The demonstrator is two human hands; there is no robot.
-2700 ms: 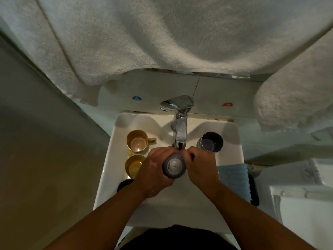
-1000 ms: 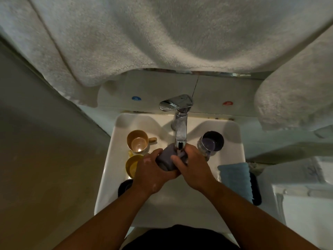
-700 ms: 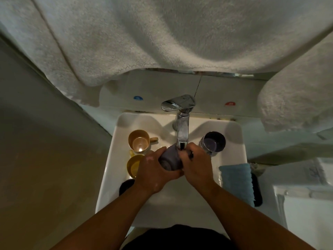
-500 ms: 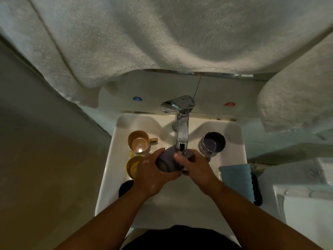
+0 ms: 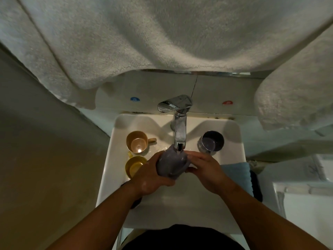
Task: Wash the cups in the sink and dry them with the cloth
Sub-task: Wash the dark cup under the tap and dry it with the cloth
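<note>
Left hand [image 5: 153,175]: your fingers wrap the grey cup [image 5: 172,164] under the tap [image 5: 179,131].
Right hand [image 5: 205,168]: your fingers curl against that cup's side.

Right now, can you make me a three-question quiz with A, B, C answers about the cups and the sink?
1. Where is the folded blue cloth?
A. on the right edge of the white sink
B. under the tap
C. inside a cup

2. How many cups stand on the sink's left side?
A. none
B. two
C. five

3. What is happening to the grey cup?
A. it lies on the floor
B. it is stacked in another cup
C. both hands hold it under the chrome tap

Answers:
1 A, the cloth lies by the right rim.
2 B, a tan handled cup and a yellow cup stand there.
3 C, the left hand grips it and the right hand holds its other side below the spout.
</note>
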